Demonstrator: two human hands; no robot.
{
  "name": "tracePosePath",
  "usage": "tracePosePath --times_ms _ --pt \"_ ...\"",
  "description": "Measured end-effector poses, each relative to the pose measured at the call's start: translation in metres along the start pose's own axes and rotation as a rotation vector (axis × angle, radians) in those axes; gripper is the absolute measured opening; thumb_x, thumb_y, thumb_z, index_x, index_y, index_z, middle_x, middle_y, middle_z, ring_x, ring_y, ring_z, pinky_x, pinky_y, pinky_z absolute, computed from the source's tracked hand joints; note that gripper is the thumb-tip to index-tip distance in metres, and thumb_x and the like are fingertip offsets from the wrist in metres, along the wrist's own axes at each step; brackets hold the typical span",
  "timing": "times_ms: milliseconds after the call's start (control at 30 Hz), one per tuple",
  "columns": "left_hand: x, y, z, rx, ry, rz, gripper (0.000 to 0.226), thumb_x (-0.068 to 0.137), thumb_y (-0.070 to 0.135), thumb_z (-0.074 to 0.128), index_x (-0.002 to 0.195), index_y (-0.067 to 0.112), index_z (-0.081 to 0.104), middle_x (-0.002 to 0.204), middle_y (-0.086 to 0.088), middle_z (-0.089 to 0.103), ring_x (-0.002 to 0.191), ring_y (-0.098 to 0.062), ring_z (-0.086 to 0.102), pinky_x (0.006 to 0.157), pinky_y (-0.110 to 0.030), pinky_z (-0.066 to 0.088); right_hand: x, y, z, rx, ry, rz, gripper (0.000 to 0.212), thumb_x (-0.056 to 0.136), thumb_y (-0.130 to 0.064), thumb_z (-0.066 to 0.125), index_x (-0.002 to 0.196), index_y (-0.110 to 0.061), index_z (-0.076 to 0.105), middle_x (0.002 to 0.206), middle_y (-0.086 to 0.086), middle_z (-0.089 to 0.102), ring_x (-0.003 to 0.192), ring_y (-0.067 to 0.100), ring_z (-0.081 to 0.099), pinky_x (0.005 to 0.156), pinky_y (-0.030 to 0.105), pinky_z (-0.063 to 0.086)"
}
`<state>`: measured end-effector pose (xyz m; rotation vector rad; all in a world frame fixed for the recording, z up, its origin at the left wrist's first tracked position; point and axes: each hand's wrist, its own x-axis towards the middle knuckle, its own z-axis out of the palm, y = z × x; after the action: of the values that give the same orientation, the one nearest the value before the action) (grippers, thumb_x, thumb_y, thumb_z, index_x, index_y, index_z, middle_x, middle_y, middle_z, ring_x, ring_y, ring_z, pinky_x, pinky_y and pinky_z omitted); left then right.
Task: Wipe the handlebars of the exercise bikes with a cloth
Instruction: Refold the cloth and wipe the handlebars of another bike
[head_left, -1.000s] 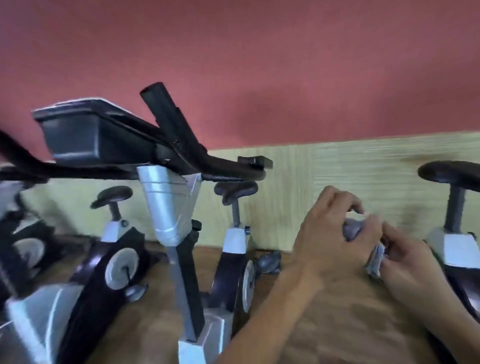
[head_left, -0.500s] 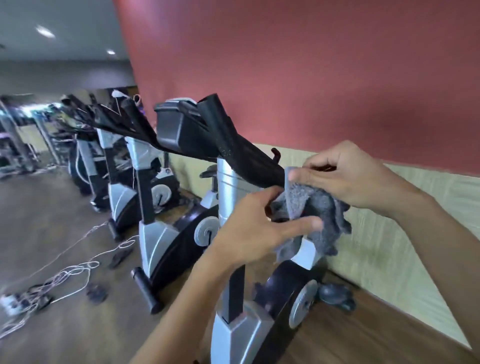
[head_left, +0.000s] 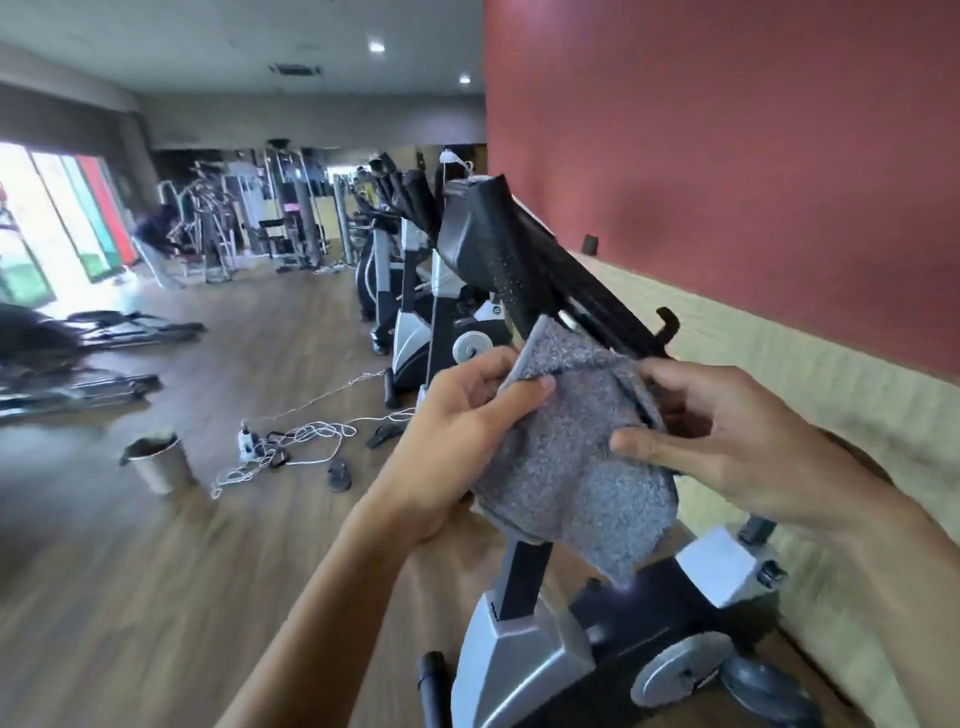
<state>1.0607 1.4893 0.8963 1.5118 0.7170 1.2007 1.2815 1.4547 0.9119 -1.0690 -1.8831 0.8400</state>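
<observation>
**Mia:** What are the fingers doing?

**Sam:** The left hand (head_left: 457, 431) pinches the fuzzy grey cloth (head_left: 576, 457). Its thumb lies flat on the front of the cloth, near the top edge, and the other fingers curl in behind it. The right hand (head_left: 727, 441) holds the other side. One long finger lies across the front of the cloth and the rest fold round its right edge.

**Mia:** So both hands have it?

**Sam:** Yes, both grip it. The cloth is stretched between them and its bottom corner hangs down in a point.

**Mia:** Where is the cloth?

**Sam:** Right in front of the nearest silver and black exercise bike (head_left: 545, 649). The top of the cloth sits just under the bike's long black handlebar (head_left: 582, 291), which slants up to the left. I cannot tell if the cloth touches the bar.

**Mia:** What is behind the hands?

**Sam:** A dark red wall (head_left: 727, 130) with a pale yellow strip below it. More silver and black bikes (head_left: 410, 291) stand in a row along the wall, going away from us.

**Mia:** And on the floor?

**Sam:** It is a brown wooden floor (head_left: 156, 571). A tangle of white cords (head_left: 301, 436) lies on it, well to the left of the hands. A shiny metal bin (head_left: 158, 462) stands further left. Far off there are big gym machines (head_left: 249, 218), and bright windows (head_left: 47, 223) at the left edge.
</observation>
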Motion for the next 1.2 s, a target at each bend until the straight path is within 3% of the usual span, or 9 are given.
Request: tracePosePath --times_ms 200,400,500,600,667,933,1000,1100,1200 --pt "-0.035 0.005 -0.010 0.130 0.006 0.005 0.032 0.089 0.023 0.071 0.115 0.005 0.068 0.106 -0.008 0.075 0.096 -0.020 0.072 0.079 -0.028 0.057 0.015 -0.003 0.012 -0.014 -0.086 -0.118 0.040 0.070 -0.026 0.084 0.108 -0.029 0.074 0.100 -0.007 0.078 0.096 0.006 0.073 0.086 0.017 0.055" --pt "-0.057 0.002 -0.017 0.333 0.349 0.130 0.044 0.094 0.022 0.068 0.057 0.007 0.049 0.055 0.011 0.042 0.051 -0.004 0.037 0.049 -0.016 0.029 0.025 -0.001 0.016 0.089 -0.042 -0.101 0.032 0.067 -0.025 0.083 0.099 -0.024 0.079 0.095 -0.004 0.077 0.092 0.008 0.072 0.078 0.022 0.057" --pt "-0.063 -0.001 -0.025 0.362 0.360 0.158 0.046 0.097 0.024 0.066 0.062 -0.002 0.051 0.061 0.001 0.041 0.059 -0.011 0.036 0.053 -0.024 0.027 0.025 0.002 0.028 0.173 -0.001 -0.073 0.020 0.072 -0.029 0.078 0.088 -0.020 0.082 0.090 0.002 0.078 0.089 0.013 0.074 0.082 0.026 0.054" --pt "-0.068 0.001 -0.028 0.342 0.245 0.145 0.015 0.092 0.025 0.074 0.086 0.011 0.073 0.075 0.004 0.069 0.070 -0.008 0.063 0.065 -0.020 0.050 0.023 0.002 0.039 0.195 0.094 -0.073 0.018 0.075 -0.036 0.075 0.084 -0.022 0.082 0.087 0.001 0.078 0.087 0.014 0.074 0.083 0.031 0.054" --pt "-0.069 -0.004 -0.029 0.382 0.167 0.077 0.023 0.083 0.028 0.083 0.100 0.016 0.074 0.091 -0.002 0.077 0.085 -0.013 0.073 0.076 -0.031 0.060 0.021 0.001 0.045 0.145 0.107 -0.080 0.023 0.074 -0.041 0.076 0.085 -0.022 0.082 0.088 0.000 0.079 0.090 0.015 0.074 0.086 0.037 0.056" --pt "-0.068 -0.022 -0.030 1.004 0.196 -0.048 0.028 0.082 0.034 0.079 0.068 0.017 0.062 0.056 0.004 0.052 0.055 -0.014 0.046 0.056 -0.028 0.038 0.016 -0.001 0.055 -0.216 0.078 -0.072 0.016 0.074 -0.046 0.082 0.083 -0.033 0.082 0.081 -0.012 0.078 0.084 0.011 0.074 0.086 0.042 0.059" --pt "-0.067 -0.025 -0.029 0.908 0.181 -0.175 0.031 0.083 0.029 0.074 0.067 0.006 0.059 0.055 0.002 0.045 0.052 -0.014 0.038 0.054 -0.029 0.035 0.018 0.003 0.062 -0.260 0.131 -0.083 0.024 0.070 -0.055 0.082 0.079 -0.033 0.080 0.074 -0.001 0.076 0.075 0.024 0.072 0.074 0.042 0.059" --pt "-0.069 -0.023 -0.025 0.443 0.313 -0.334 0.025 0.088 0.013 0.069 0.084 -0.011 0.064 0.070 -0.014 0.056 0.055 -0.018 0.059 0.050 -0.027 0.051 0.012 0.006 0.079 -0.280 0.244 -0.160 0.024 0.072 -0.041 0.088 0.077 -0.025 0.072 0.068 -0.002 0.071 0.063 0.013 0.063 0.059 0.024 0.051" --pt "-0.072 -0.015 -0.021 -0.027 0.316 -0.436 0.022 0.093 0.002 0.060 0.104 -0.015 0.065 0.089 -0.026 0.068 0.070 -0.032 0.070 0.062 -0.041 0.064 0.000 0.006 0.096 -0.247 0.223 -0.174 0.023 0.075 -0.036 0.089 0.079 -0.023 0.069 0.072 -0.006 0.073 0.068 0.012 0.068 0.064 0.031 0.054"
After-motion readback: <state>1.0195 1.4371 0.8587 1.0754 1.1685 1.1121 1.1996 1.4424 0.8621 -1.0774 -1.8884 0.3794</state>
